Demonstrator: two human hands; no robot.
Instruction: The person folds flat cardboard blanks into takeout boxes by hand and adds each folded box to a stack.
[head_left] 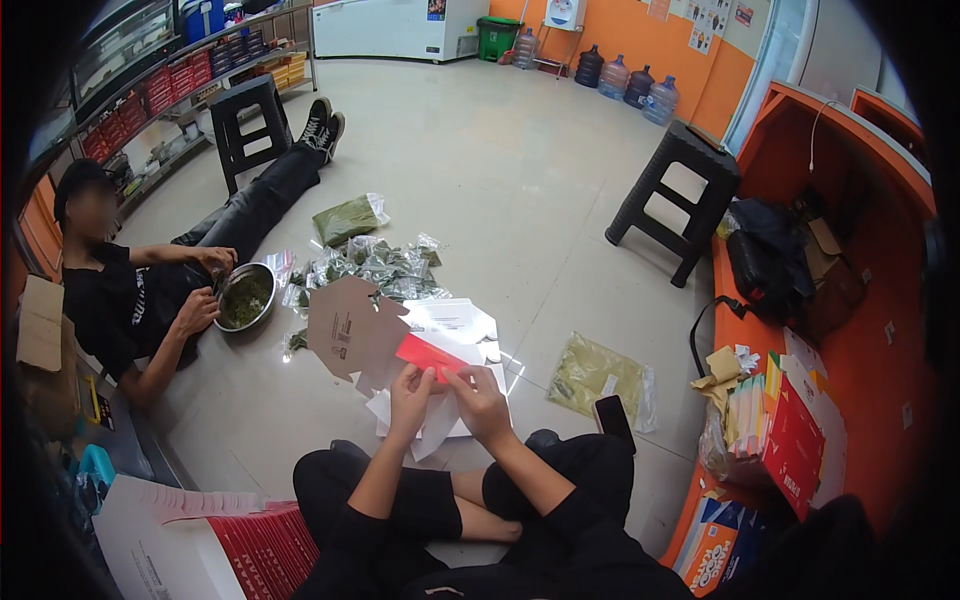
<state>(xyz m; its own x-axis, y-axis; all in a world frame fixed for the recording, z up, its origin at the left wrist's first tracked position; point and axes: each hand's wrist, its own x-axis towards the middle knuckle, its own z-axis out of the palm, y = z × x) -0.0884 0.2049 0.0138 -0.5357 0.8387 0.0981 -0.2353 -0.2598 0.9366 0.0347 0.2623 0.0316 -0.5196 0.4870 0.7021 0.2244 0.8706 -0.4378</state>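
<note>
My left hand (408, 400) and my right hand (482, 402) both pinch the lower edge of a small red paper piece (428, 352), thumbs toward me, above my crossed legs. Just beyond it a brown cardboard piece (338, 330) and several white flat sheets (448, 316) lie in a loose heap on the floor. Behind that heap is a pile of small clear bags (372, 268) with green leafy bits inside. A larger bag of green stuff (345, 220) rests at the pile's far side.
At left a co-worker (125, 300) sits with both hands at a metal bowl (262, 318) of green bits. A flat yellow-green bag (590, 372) and a phone (613, 420) lie to my right. Stacked red-and-white cartons (262, 548) stand near left; a black stool (680, 195) is far right.
</note>
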